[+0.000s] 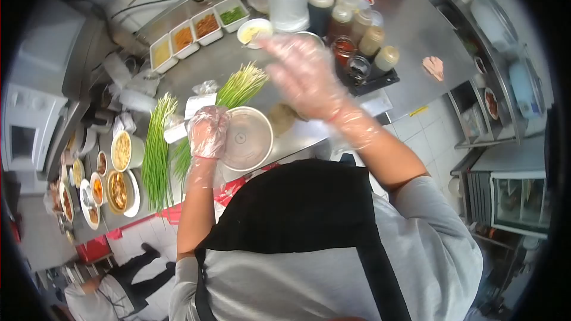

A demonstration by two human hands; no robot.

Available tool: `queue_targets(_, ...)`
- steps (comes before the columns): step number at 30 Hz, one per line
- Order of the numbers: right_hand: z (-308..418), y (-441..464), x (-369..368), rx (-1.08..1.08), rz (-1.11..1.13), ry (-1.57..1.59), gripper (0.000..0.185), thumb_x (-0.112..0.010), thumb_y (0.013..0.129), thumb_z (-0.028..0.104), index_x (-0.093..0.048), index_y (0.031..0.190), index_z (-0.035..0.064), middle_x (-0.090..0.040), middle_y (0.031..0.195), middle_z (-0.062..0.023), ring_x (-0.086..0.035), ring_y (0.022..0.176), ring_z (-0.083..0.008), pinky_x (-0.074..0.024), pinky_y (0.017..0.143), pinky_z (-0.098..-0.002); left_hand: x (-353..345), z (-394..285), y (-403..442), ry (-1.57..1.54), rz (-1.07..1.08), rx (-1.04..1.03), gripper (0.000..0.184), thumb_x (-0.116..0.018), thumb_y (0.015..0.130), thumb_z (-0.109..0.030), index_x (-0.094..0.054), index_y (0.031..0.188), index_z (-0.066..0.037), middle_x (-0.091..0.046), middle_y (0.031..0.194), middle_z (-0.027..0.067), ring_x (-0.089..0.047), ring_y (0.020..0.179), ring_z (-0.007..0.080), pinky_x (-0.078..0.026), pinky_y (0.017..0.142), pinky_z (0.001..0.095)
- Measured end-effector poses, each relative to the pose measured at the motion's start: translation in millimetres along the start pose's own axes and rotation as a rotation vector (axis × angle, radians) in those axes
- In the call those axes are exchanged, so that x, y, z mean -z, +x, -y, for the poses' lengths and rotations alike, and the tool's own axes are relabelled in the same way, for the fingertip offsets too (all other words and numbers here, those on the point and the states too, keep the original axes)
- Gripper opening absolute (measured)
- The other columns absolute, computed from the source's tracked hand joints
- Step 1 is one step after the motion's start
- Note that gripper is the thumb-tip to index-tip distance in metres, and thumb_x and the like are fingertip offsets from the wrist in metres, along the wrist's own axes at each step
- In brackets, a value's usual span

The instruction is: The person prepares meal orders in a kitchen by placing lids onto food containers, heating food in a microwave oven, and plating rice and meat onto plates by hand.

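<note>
The two gloved hands and bare forearms, viewed from above.
We see the left hand [209, 131] bent at the knuckles, its back toward us and its fingertips hidden, with the left forearm [199, 199] running almost straight forward from the elbow. The right hand [303, 74] lies farther forward, fingers extended and pointing across to the left (blur softens their outline for us); the right forearm [380, 148] slants inward from a bent elbow. At both wrists we note a reddish band on the clear gloves, whose loose cuffs cover part of each forearm.
</note>
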State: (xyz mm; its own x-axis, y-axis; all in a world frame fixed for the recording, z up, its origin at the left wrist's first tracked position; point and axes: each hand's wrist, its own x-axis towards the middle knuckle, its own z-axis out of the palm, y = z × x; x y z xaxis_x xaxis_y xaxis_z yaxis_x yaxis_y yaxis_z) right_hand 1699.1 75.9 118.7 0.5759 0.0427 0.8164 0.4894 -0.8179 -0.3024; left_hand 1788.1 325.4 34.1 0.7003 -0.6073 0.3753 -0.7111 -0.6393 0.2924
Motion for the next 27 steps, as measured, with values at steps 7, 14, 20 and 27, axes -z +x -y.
queue_targets(7,-61.8,16.9,142.0,-0.232,-0.27,-0.347,0.029,-0.052,0.094,0.021,-0.063,0.116,0.0059,-0.064,0.114,-0.0104,-0.06,0.107,-0.0232,-0.0441,0.095,-0.0341,-5.9,-8.7,-0.8,0.045,0.017,0.047,0.013,-0.059,0.083,-0.015,-0.065,0.089,-0.004,-0.062,0.088,0.0155,-0.059,0.087,0.0348,-0.046,0.077,0.0461)
queue_targets(14,-205.5,-31.7,197.6,-0.306,-0.229,-0.448,0.025,-0.055,0.09,0.027,-0.067,0.106,0.0101,-0.067,0.104,-0.0107,-0.062,0.099,-0.0294,-0.0478,0.088,-0.0371,-9.6,-16.7,1.1,0.092,-0.081,0.085,0.012,-0.061,0.081,-0.013,-0.067,0.089,-0.006,-0.065,0.089,0.0157,-0.061,0.086,0.0344,-0.046,0.078,0.0445)
queue_targets(20,-335.1,-105.8,138.3,-0.711,0.428,-0.318,0.04,-0.068,0.08,0.029,-0.064,0.114,0.0086,-0.063,0.116,-0.013,-0.06,0.108,-0.0279,-0.0459,0.094,-0.0359,-6.7,-31.2,1.7,0.241,0.07,0.31,0.024,-0.063,0.082,-0.019,-0.066,0.102,-0.006,-0.063,0.105,0.0184,-0.058,0.099,0.0358,-0.046,0.086,0.0433)
queue_targets(27,-328.7,-123.2,82.8,-0.845,0.181,-0.085,0.075,-0.076,0.068,0.032,-0.047,0.13,0.003,-0.057,0.121,-0.0223,-0.056,0.112,-0.0359,-0.0441,0.097,-0.0401,-27.0,-215.9,49.3,0.206,-0.14,0.29,0.051,-0.066,0.082,-0.029,-0.054,0.127,-0.006,-0.053,0.128,0.0181,-0.051,0.116,0.0359,-0.042,0.098,0.0441)
